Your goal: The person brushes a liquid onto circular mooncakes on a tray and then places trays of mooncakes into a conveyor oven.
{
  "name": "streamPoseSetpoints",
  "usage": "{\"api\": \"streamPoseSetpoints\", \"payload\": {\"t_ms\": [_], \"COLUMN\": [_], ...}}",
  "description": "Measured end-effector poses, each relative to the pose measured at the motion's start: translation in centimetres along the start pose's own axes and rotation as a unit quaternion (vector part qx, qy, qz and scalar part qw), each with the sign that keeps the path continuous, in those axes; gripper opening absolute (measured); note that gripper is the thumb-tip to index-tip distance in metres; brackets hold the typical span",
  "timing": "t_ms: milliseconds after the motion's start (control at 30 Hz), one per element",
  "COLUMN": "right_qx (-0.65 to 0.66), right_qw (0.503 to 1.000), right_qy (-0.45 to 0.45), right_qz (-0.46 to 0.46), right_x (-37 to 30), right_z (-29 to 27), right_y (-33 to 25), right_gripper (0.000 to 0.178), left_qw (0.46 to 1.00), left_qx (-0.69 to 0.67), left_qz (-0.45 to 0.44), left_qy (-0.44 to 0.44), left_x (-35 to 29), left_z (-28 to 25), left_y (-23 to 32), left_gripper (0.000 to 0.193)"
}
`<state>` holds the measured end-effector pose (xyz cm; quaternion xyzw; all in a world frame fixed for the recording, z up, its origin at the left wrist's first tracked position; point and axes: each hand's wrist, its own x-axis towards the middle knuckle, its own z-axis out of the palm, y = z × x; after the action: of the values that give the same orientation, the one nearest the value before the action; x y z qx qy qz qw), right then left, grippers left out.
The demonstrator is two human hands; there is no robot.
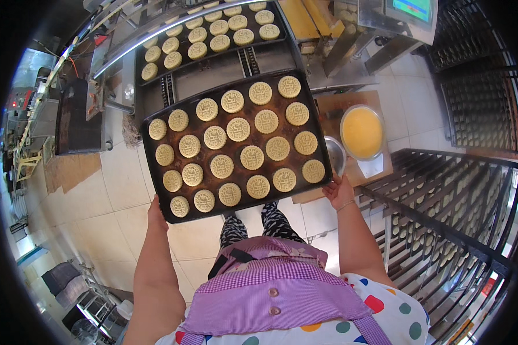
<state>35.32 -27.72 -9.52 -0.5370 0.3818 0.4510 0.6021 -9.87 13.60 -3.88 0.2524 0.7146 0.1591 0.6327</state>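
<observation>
A dark baking tray (210,180) full of round, pale yellow pastries stamped with a raised pattern (252,157) is held out in front of me. My left hand (156,214) grips its near left corner, and my right hand (339,192) grips the near right corner. The fingers of both hands are partly hidden under the rim. The tray tilts a little, its right side farther from me. Its far edge lies over a machine's conveyor (207,73), where another tray of the same pastries (219,43) rests farther back.
To the right, a bowl of yellow filling or liquid (362,132) and a metal bowl (334,154) sit on a low board. A dark rack (443,195) loaded with trays stands close by my right arm. An empty dark tray (79,118) is at the left. A screen (411,8) tops the machine.
</observation>
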Motion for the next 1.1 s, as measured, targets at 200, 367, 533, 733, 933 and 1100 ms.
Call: {"api": "streamPoseSetpoints", "payload": {"t_ms": [200,367,533,733,933,1100], "right_qx": [-0.118,-0.253,-0.122,0.074,0.227,0.299], "right_qw": [0.966,0.918,0.924,0.908,0.842,0.812], "right_qy": [0.043,0.182,0.290,0.351,0.451,0.482], "right_qz": [-0.225,-0.246,-0.219,-0.216,-0.190,-0.136], "right_x": [-0.8,-4.5,-13.9,-24.0,-26.9,-20.5], "right_z": [8.6,8.1,0.5,-14.4,-21.4,-22.6], "right_y": [-3.3,-0.3,13.8,29.6,39.9,43.6], "right_gripper": [0.085,0.091,0.089,0.084,0.082,0.083], "left_qw": [0.978,0.976,0.982,0.939,0.845,0.838], "left_qx": [-0.161,-0.157,-0.063,0.105,0.218,0.312], "left_qz": [-0.056,-0.051,0.022,0.027,0.029,0.010], "left_qy": [-0.118,-0.141,-0.177,-0.327,-0.487,-0.448], "left_x": [-1.9,-1.5,-4.2,-17.4,-19.1,-15.6], "left_z": [2.1,0.2,-7.8,-3.9,5.2,14.9], "left_y": [1.2,1.3,1.2,2.0,-3.0,-7.1], "left_gripper": [0.056,0.047,0.042,0.051,0.051,0.048]}}
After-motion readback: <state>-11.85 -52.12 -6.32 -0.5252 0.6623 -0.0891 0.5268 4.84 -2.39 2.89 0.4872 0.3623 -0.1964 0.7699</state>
